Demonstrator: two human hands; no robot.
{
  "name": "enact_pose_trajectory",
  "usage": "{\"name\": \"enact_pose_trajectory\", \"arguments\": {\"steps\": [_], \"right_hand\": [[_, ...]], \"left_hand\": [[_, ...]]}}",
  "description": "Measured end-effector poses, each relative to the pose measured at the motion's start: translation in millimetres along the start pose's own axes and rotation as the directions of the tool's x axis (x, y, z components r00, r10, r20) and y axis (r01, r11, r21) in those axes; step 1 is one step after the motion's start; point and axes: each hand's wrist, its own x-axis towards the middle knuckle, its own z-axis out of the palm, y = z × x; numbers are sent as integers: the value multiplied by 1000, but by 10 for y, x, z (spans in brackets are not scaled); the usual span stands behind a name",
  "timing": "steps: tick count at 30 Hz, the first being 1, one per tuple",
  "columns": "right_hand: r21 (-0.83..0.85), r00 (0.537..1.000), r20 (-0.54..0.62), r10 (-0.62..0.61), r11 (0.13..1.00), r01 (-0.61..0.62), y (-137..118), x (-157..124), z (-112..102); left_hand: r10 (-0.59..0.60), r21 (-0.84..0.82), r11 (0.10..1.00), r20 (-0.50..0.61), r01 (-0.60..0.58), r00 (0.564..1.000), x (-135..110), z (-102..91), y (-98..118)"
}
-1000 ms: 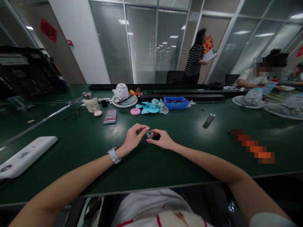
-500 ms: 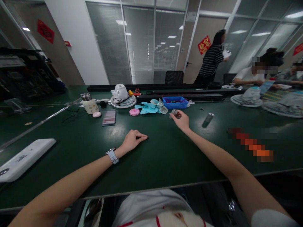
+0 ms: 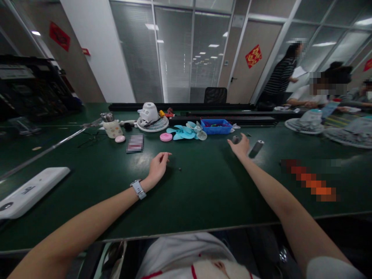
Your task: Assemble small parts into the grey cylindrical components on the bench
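I'm seeing right hand [image 3: 243,146] curving around short grey metallic cylinder [image 3: 235,138], far across dark green counter [image 3: 209,201]; can't tell whether gripping. Taller grey cylinder with shiny end [image 3: 257,149] sitting just right of it, long axis slanting toward far right; right hand nearer. Left hand [image 3: 157,168] curling loosely, well apart, fingertip contents unclear; tiny dark piece [image 3: 179,169] lying near, to its right.

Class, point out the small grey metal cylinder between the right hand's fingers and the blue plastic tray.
Small grey metal cylinder [image 3: 235,138], head view: its top end.
Blue plastic tray [image 3: 218,130], head view: its front wall.
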Motion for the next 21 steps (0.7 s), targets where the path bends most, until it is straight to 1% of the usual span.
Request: {"name": "enact_pose_trajectory", "arguments": {"steps": [1,2,3,4,5,6,7,8,9,10,11,12,13,16,19,20,21], "right_hand": [[-8,997,-63,-36,999,36,-133,-71,-34],[6,993,-93,-75,997,76,-293,-166,-74],[53,989,-75,-128,990,132,-473,-285,-119],[136,977,-6,-212,968,210,-665,-427,-165],[244,948,101,-301,931,270,-856,-587,-210],[365,886,242,-394,884,293,-1038,-757,-251],[463,790,383,-478,840,284,-1202,-926,-285],[527,680,493,-543,808,264,-1340,-1084,-311],[562,576,569,-586,789,248,-1449,-1221,-328],[572,500,616,-609,782,247,-1528,-1333,-336],[568,455,641,-618,781,260,-1580,-1415,-337],[559,434,653,-621,782,277,-1607,-1470,-332],[550,431,656,-619,784,289,-1616,-1503,-322],[548,449,645,-618,784,290,-1589,-1538,-287],[581,462,609,-645,759,294,-1551,-1553,-255],[587,471,591,-655,750,305,-1534,-1541,-247],[590,488,570,-661,742,318,-1510,-1508,-239]], "left_hand": [[-7,-11,1000,-10,7,1000,1,1,2],[-14,-21,1000,-15,14,1000,0,2,6],[-19,-27,999,-18,19,1000,-2,4,11],[-23,-31,999,-20,22,1000,-4,5,16],[-25,-35,999,-22,25,999,-5,6,20],[-28,-39,999,-25,27,999,-7,7,23],[-28,-44,999,-24,27,999,-7,7,24],[-26,-50,998,-21,25,999,-8,7,23],[-23,-53,998,-18,22,1000,-7,8,20],[-19,-55,998,-15,18,1000,-7,8,15],[-14,-55,998,-11,13,1000,-6,8,8],[-11,-53,999,-9,10,1000,-5,9,2],[-10,-50,999,-8,9,1000,-4,11,-4],[-8,-49,999,-2,8,1000,0,17,-14],[3,-49,999,4,-3,1000,1,20,-2],[3,-47,999,5,-3,1000,0,19,6],[0,-45,999,5,0,1000,-3,17,16]]}}
